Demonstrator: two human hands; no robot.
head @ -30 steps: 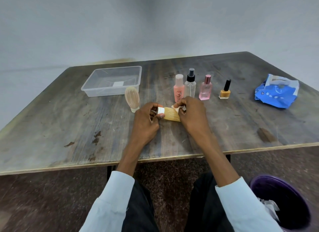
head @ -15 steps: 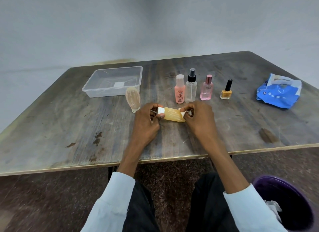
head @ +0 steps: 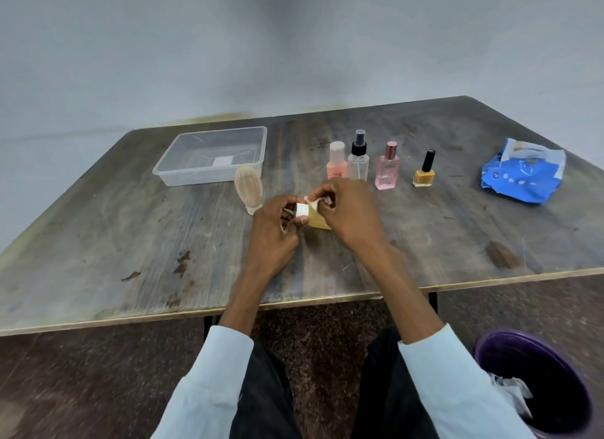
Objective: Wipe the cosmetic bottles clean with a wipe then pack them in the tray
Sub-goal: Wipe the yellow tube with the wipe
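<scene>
Wiping the yellow bottle (head: 317, 219) is your job now. Your left hand (head: 274, 229) grips its white cap end, just above the table (head: 98, 236). Your right hand (head: 348, 210) pinches the wipe (head: 314, 202) against it. Next, finish rubbing, then reach left to the tray (head: 209, 177).

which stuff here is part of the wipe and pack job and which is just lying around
Job: yellow bottle gripped by left hand, wipe in right hand, peach bottle, clear spray bottle, pink perfume bottle, nail polish, clear tray, blue wipes pack.

Lying about: upright brush, purple bin.
</scene>
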